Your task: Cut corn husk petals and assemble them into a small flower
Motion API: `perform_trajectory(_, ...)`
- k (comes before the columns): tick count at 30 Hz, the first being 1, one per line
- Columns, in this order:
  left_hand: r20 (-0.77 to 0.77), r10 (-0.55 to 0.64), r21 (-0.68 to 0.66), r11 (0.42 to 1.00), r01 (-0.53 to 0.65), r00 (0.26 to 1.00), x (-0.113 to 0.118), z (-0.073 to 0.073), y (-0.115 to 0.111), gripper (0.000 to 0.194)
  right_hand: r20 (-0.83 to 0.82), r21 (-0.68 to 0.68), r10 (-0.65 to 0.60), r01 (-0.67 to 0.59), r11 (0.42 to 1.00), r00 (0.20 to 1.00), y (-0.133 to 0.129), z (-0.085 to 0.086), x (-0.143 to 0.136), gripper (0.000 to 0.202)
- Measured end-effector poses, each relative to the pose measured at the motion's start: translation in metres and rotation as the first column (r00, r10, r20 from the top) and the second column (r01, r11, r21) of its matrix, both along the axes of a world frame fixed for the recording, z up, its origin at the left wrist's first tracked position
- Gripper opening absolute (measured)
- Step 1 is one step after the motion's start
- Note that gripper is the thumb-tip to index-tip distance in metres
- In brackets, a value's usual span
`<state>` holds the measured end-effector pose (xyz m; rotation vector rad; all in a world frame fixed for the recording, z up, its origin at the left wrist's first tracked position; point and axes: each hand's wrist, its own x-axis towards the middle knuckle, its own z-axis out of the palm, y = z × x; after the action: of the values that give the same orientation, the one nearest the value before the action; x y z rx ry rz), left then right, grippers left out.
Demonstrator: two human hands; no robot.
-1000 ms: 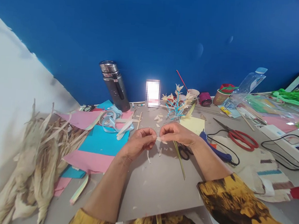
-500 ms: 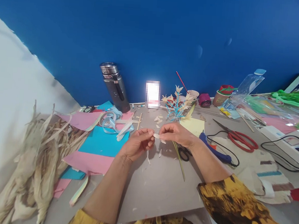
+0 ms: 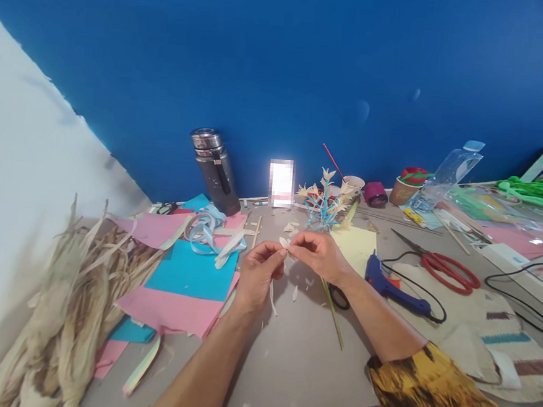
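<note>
Over the middle of the table, my left hand (image 3: 261, 271) and my right hand (image 3: 318, 254) meet at the fingertips. Between them they pinch a small pale petal-shaped piece (image 3: 285, 243), which looks like dried husk. Both hands are closed on it, and the fingers cover its lower part. A thin pale strip (image 3: 273, 298) hangs or lies just below my left hand. Loose cream petal pieces (image 3: 291, 227) lie behind the hands, and another petal piece (image 3: 295, 293) lies in front of them. Beyond my right hand stands a bunch of cream flowers on blue stems (image 3: 323, 207).
At left are dried husks (image 3: 59, 312), blue paper (image 3: 192, 269), pale blue ribbon (image 3: 205, 227) and a dark flask (image 3: 217, 178). To the right lie a blue glue gun (image 3: 395, 290), red-handled scissors (image 3: 450, 275), a cloth (image 3: 462, 328), a power strip (image 3: 513, 264) and a plastic bottle (image 3: 453, 173).
The fingertips have come closer together, and the petal piece now points upward rather than lying sideways. My left hand has turned inward. The whole view has shifted slightly.
</note>
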<state>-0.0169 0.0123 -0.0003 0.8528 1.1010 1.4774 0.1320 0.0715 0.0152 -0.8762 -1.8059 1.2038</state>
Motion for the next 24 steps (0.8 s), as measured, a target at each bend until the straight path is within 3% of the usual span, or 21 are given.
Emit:
perform_trajectory(6,0.036,0.019,-0.012,1.000,-0.018,0.999,0.0041,0.0045,-0.0026,0.020,0.029,0.029,-0.002,0.001,1.000,1.000,-0.0028,0.0023,-0.0005,0.019)
perform_trajectory(10,0.070,0.050,-0.029,0.998,-0.048,0.996,0.0037,0.0092,-0.0023,0.018,-0.041,-0.050,-0.003,0.001,0.999,0.999,-0.0011,0.0011,0.0015,0.016)
perform_trajectory(14,0.156,0.056,-0.065,0.997,-0.047,0.986,0.0018,0.0094,-0.0007,0.021,-0.108,-0.106,-0.081,0.070,0.992,0.991,0.0012,-0.0005,0.0032,0.017)
perform_trajectory(19,0.243,-0.035,-0.113,0.992,0.064,0.969,0.0033,0.0074,-0.0012,0.024,-0.071,-0.039,-0.107,0.105,0.994,0.992,-0.0013,0.0008,0.0011,0.019)
perform_trajectory(24,0.261,-0.003,-0.088,0.996,0.027,0.965,0.0031,0.0068,-0.0007,0.023,-0.035,0.071,-0.097,0.100,0.993,0.995,-0.0043,0.0000,-0.0013,0.019)
